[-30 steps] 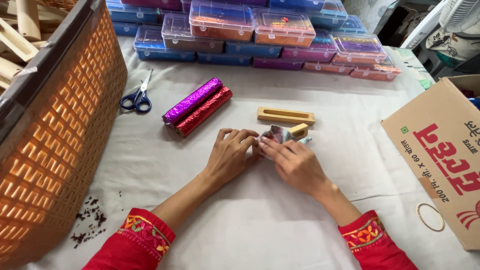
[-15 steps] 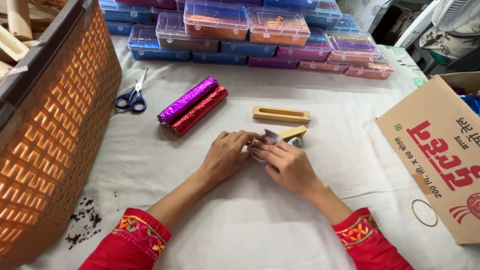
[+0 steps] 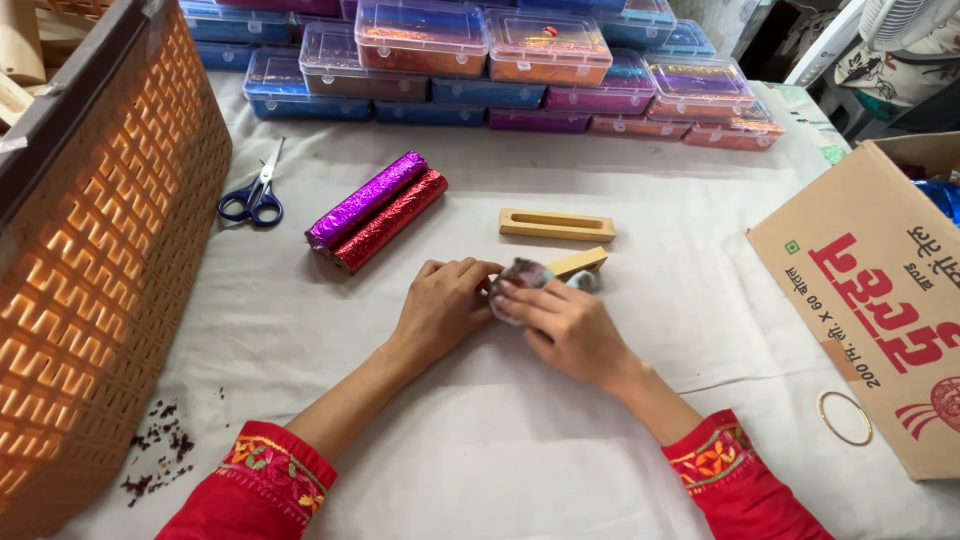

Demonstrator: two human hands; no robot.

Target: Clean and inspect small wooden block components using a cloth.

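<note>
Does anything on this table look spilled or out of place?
Yes: dark crumbs lie scattered on the white cloth beside the orange basket, like a small spill. The scissors and foil rolls lie neatly.

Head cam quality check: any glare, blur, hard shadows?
Head view: soft even daylight, faint shadows under both hands; left hand and right hand sharp, silvery piece between them slightly soft; foil rolls and clear box lids glint; orange basket glows backlit.

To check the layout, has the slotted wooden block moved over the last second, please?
No: the slotted wooden block keeps the same gap to the foil rolls; only the view shifted.
</note>
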